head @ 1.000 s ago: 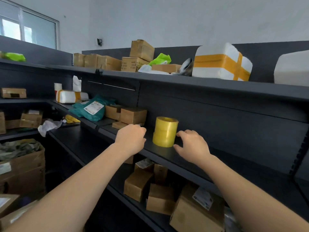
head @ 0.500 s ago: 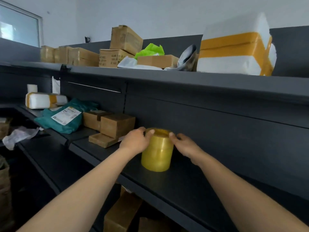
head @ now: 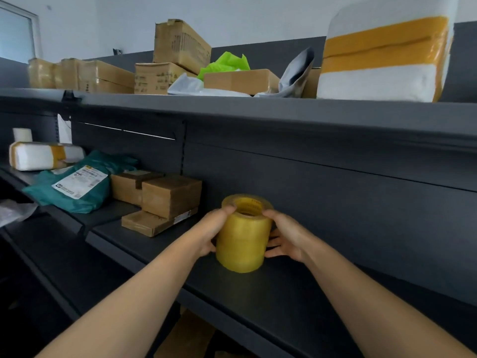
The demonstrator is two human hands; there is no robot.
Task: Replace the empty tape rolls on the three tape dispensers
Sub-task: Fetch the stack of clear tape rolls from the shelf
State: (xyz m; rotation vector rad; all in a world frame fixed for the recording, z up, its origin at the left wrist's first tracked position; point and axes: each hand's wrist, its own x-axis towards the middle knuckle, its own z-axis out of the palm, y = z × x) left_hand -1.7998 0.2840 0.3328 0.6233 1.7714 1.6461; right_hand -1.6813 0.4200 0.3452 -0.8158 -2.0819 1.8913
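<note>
Both hands closed in since half a second ago, from fingertips at the top edge to a full grip on the sides. Stack of tape rolls (head: 242,236): yellow, translucent, glossy, hollow core open on top, seams between rolls faint. Left hand (head: 210,229) curls round its left side, thumb at the rim. Right hand (head: 285,239) curls round the right side, fingers spread. Stack sits between the palms, base on the dark shelf (head: 296,301). Beyond the left fingers: cardboard boxes (head: 171,196), then a teal mailer bag (head: 85,187).
</note>
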